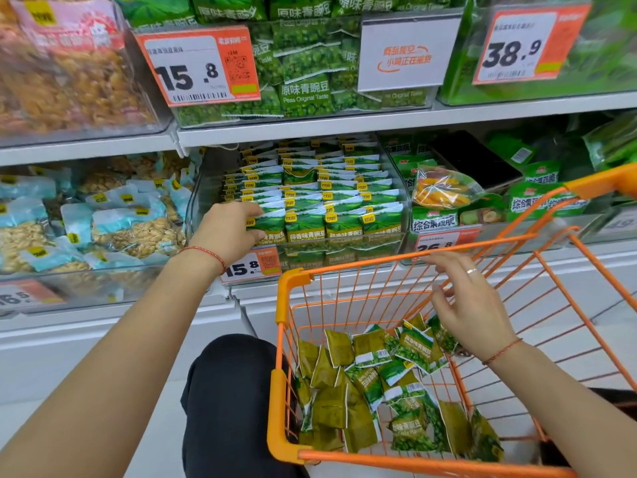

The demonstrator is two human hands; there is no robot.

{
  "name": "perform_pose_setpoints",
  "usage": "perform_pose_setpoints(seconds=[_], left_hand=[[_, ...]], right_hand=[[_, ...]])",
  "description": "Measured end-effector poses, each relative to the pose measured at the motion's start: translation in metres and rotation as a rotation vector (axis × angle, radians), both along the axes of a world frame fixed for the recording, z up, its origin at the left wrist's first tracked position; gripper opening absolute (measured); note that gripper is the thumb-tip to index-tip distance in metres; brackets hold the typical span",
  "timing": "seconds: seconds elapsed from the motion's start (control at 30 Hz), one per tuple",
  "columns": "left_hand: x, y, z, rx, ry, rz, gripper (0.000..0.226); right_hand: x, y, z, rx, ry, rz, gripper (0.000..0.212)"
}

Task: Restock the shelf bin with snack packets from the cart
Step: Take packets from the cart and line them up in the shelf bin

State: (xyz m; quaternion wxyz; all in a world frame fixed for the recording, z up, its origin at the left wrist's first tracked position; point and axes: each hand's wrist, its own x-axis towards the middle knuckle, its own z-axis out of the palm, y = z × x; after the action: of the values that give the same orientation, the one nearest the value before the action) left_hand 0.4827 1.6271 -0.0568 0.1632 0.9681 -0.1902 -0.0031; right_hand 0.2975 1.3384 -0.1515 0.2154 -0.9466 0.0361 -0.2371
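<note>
Left hand (pixel 230 226) grips binned packets (pixel 312 198); right hand (pixel 470 305) above cart (pixel 287 298).

price tags (pixel 198 65), nut pkts (pixel 138 232), dried fruit bag (pixel 443 189)

Bright, even store light from above; shadows soft, weak under shelf edge (pixel 310 127). Pale glare on clear bin fronts left of it. Strong blur at far left and top right of shelf edge. Wide-angle bending toward corners. Centre sharp.
</note>
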Motion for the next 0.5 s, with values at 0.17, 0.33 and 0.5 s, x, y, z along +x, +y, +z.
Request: perform_pose_setpoints(seconds=[0.17, 0.33, 0.5], left_hand=[[-0.003, -0.007, -0.003, 0.21, -0.057, -0.051, 0.04], [0.004, -0.01, 0.006, 0.355, -0.038, -0.067, 0.012], [0.008, -0.011, 0.02, 0.385, 0.11, -0.13, 0.015]], right_hand=[[0.001, 0.004, 0.002, -0.006, 0.007, 0.022, 0.042], [-0.001, 0.003, 0.002, 0.0, 0.02, 0.012, 0.041], [-0.004, 0.002, 0.004, 0.014, 0.028, -0.011, 0.039]])
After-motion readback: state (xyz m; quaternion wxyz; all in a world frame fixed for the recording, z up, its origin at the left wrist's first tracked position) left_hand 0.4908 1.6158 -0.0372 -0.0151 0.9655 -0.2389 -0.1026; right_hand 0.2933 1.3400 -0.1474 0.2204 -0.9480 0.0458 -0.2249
